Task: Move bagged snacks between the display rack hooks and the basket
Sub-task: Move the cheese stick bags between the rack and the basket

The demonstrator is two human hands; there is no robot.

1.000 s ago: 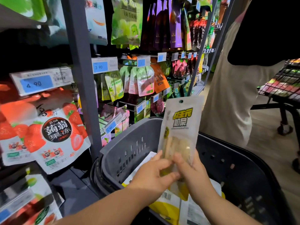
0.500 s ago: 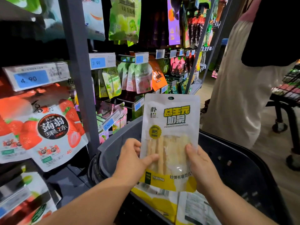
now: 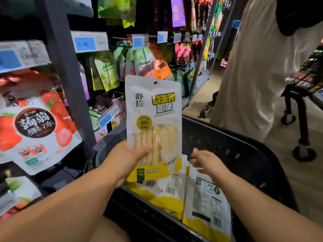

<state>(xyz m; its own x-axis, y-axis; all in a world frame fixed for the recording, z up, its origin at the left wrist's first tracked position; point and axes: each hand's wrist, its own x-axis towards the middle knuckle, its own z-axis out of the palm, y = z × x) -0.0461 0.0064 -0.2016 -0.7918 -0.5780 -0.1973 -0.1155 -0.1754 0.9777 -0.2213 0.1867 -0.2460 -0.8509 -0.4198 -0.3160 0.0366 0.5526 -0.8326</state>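
Dim store lighting, motion blur, edge distortion

Retail shop, snack aisle. Display rack [image 3: 64, 84] left of and beyond the left grip [image 3: 127, 159]: snack bags [image 3: 35, 130] hanging in rows, blue price tags [image 3: 85, 44], one reading 3.90, mounted above them. Dark plastic shopping basket [image 3: 244, 154] beneath both grips, holding further sealed bags [image 3: 206, 203]; wheeled trolley [image 3: 302, 105] on plank floor [image 3: 311, 186], well right of the right grip [image 3: 208, 161].
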